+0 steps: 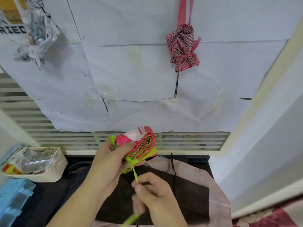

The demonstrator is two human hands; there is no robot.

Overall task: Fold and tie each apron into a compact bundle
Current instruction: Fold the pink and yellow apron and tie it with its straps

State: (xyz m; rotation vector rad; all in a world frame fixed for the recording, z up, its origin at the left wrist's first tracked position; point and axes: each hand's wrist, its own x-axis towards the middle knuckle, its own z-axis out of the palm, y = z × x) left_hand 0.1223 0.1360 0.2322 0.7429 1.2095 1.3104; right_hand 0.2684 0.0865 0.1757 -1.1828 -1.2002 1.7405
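A pink and lime-green apron (pixel 143 145) is folded into a thick wad, its layered edge facing me. My left hand (pixel 108 163) grips the wad from the left, thumb across its pink front. A lime-green strap (pixel 135 174) runs down from the wad into my right hand (pixel 152 192), which pinches it tight; the strap's loose end shows blurred below the fingers. A pink checked apron bundle (pixel 182 46), tied with its own strap, hangs by a pink loop on the paper-covered wall. A white printed bundle (pixel 35 38) hangs at the upper left.
A pale pink apron with dark ties (pixel 218 190) lies spread over the black table (pixel 49 197) under my hands. A cream basket (pixel 49 174) of packets stands at the left, with a blue plastic box (pixel 13 197) in front of it. A slatted vent (pixel 32 125) runs behind.
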